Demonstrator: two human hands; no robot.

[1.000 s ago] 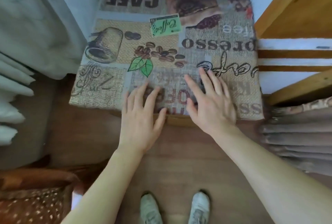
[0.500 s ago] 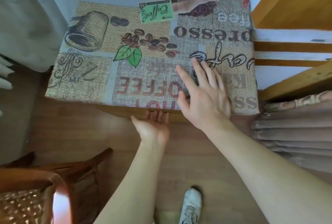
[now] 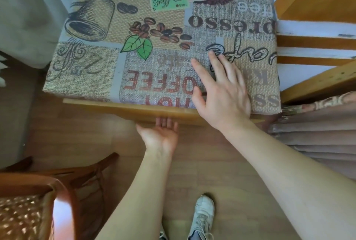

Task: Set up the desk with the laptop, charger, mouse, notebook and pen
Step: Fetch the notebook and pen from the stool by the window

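Head view. One bench [image 3: 134, 112], top covered by one printed coffee-theme cloth [image 3: 154, 33].

Right hand [image 3: 221, 93] lies flat on the cloth near the bench's front right; fingers [image 3: 215, 60] spread apart, clamped on nothing.

Left hand [image 3: 159, 134] is palm up below the bench's front edge, fingertips tucked under the wooden lip; fingers together, whether they grip anything under there cannot be told.

Step, as judged: getting the bench ready, possibly drawing out a tray or drawer under the top. Nothing is set out yet.

Task things: laptop, charger, mouse, notebook, pen, none in view; zero on the bench.

Next move likely calls for a pull or feel along the lip with the left hand while the right steadies the top, then fetching the items.

Count: two hands, one bench, one cloth, one chair [image 3: 57, 191] front-left of the bench, one shoe [image 3: 202, 214] clearly seen on the floor.
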